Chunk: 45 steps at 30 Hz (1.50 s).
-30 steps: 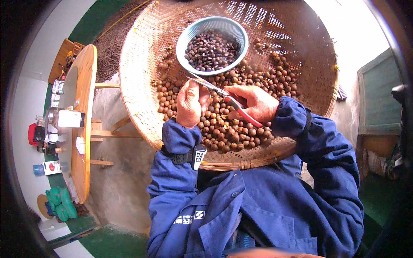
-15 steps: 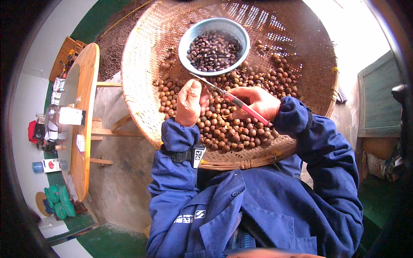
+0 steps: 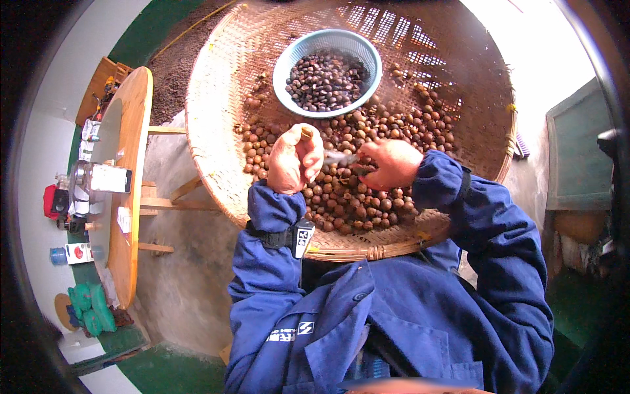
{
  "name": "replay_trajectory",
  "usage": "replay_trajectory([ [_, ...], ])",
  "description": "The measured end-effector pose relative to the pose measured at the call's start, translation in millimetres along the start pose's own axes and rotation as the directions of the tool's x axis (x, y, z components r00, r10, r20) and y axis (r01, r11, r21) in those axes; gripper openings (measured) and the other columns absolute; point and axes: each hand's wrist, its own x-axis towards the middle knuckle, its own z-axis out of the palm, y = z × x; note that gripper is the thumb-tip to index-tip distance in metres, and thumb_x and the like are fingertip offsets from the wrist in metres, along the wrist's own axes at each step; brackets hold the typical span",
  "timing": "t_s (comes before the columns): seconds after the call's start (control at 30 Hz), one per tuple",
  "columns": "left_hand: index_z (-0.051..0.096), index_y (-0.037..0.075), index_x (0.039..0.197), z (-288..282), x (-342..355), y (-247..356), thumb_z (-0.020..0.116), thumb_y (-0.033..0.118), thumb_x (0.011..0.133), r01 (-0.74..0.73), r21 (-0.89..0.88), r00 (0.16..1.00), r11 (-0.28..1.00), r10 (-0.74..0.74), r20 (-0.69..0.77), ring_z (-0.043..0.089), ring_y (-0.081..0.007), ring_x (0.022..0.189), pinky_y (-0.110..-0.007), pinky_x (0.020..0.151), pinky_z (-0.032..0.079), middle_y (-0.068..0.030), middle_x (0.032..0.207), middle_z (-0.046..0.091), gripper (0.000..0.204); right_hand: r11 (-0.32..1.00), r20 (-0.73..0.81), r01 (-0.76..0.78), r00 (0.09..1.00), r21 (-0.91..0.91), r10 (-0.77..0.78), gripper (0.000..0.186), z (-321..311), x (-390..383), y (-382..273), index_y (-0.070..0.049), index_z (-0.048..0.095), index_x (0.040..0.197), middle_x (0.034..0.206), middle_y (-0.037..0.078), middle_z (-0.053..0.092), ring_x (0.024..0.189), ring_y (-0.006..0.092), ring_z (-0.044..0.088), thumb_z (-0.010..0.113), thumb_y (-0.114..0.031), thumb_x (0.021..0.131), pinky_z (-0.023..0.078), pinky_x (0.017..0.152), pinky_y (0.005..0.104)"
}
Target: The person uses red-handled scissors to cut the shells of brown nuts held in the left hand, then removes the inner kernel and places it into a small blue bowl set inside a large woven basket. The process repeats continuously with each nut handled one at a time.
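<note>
My left hand is closed, with a small brown round nut pinched near the tips of its thumb and finger. Close by on the right, my right hand grips a knife-like tool, whose metal blade is smeared by motion and points toward my left hand. Its handle is mostly hidden now. Both hands hover over a heap of round brown nuts in a large woven bamboo tray. A light-blue plastic colander sits on the tray's far side, holding dark, shiny seeds.
To the left stands a wooden table with a phone-like device and several small things on it. Green bags lie at lower left. A green-grey panel leans at right. A dark granular heap covers the floor at far left.
The tool has swung from pointing up and left with its red handle showing to lying nearly level. My left hand has turned, bringing the pinched nut into view. The colander stays put.
</note>
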Motion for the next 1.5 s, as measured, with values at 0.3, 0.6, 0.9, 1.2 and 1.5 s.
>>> replay_trajectory([
  [0.3,0.052,0.011,0.082,16.8,1.7,-9.1,0.041,0.044,0.098,0.302,0.286,0.952,0.909,-0.300,-0.052,0.036,-0.0074,0.041,-0.022,0.037,0.029,0.0034,0.056,0.041,0.038,0.758,-0.364,0.312,0.925,0.572,-0.106,0.035,-15.1,-3.6,-14.4,-0.003,0.065,0.107,0.083,0.013,0.068,0.075,0.0259,0.067,0.065,-0.033,0.089,0.052,0.066,0.0389],
  [0.6,0.051,0.012,0.076,10.4,3.6,-24.8,0.043,0.048,0.098,0.409,0.240,0.902,0.881,-0.430,0.038,0.033,-0.0075,0.041,-0.023,0.036,0.028,0.0037,0.054,0.039,0.043,0.495,-0.243,0.294,0.956,0.818,-0.165,0.017,-14.6,-3.4,-21.9,-0.004,0.063,0.106,0.088,0.001,0.065,0.084,0.0087,0.060,0.061,-0.018,0.096,0.051,0.073,0.0266],
  [0.9,0.054,0.009,0.089,7.7,3.7,-20.1,0.047,0.037,0.097,0.395,0.318,0.867,0.862,-0.464,0.179,0.039,-0.0079,0.047,-0.023,0.041,0.030,0.0012,0.062,0.045,0.030,0.726,-0.278,0.186,0.961,0.662,0.007,0.014,-17.3,-0.2,-17.9,-0.003,0.063,0.093,0.077,0.006,0.065,0.065,0.0139,0.062,0.055,-0.014,0.089,0.051,0.059,0.0273],
  [1.2,0.058,-0.001,0.116,11.3,10.3,-18.6,0.058,0.013,0.096,0.060,0.151,0.997,0.987,-0.067,0.041,0.055,-0.0071,0.058,-0.019,0.046,0.042,-0.0042,0.083,0.063,0.025,0.172,0.027,-0.036,0.998,0.984,0.057,0.011,-22.7,2.7,-14.6,-0.005,0.057,0.093,0.071,-0.001,0.055,0.052,0.0075,0.051,0.049,-0.006,0.086,0.041,0.042,0.0230],
  [1.5,0.060,0.001,0.115,15.7,11.9,-16.1,0.057,0.012,0.095,0.119,0.196,0.992,0.973,-0.124,0.014,0.055,-0.0078,0.056,-0.020,0.047,0.045,-0.0027,0.084,0.065,0.023,0.583,-0.382,0.332,0.923,0.741,-0.041,0.039,-18.6,-0.4,-23.1,-0.007,0.056,0.123,0.078,0.006,0.062,0.066,0.0110,0.059,0.068,-0.023,0.090,0.049,0.059,0.0292],
])
